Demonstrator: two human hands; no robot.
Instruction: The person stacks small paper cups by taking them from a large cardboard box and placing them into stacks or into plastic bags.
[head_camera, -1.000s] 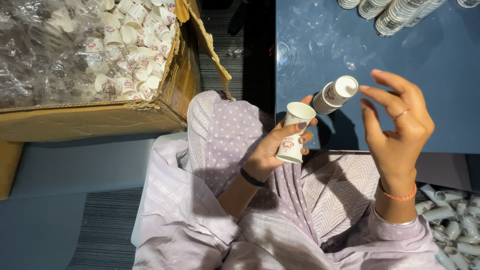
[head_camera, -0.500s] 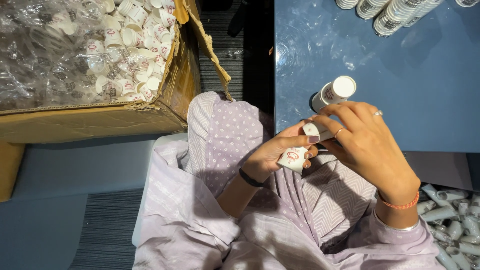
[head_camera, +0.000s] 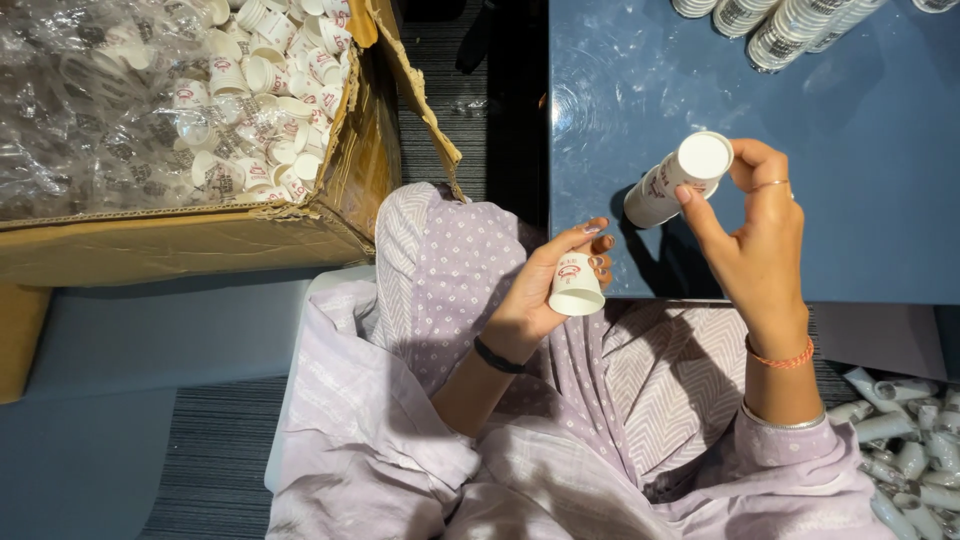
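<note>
My left hand (head_camera: 556, 281) grips a single small white paper cup (head_camera: 576, 286) with a red mark, held over my lap with its mouth toward me. My right hand (head_camera: 752, 243) is raised over the front edge of the blue table (head_camera: 870, 180). Its thumb and fingers pinch the top of a short stack of nested white cups (head_camera: 676, 178), which leans toward the table. The two hands are apart, the stack up and to the right of the single cup.
A large open cardboard box (head_camera: 210, 235) at the left holds several loose cups in clear plastic. Long cup stacks (head_camera: 790, 30) lie at the table's far edge. More stacked cups (head_camera: 905, 450) lie on the floor at the lower right.
My right hand was open beside the stack, then met my left hand at the single cup. It has now lifted away to the right and pinches the stack's top.
</note>
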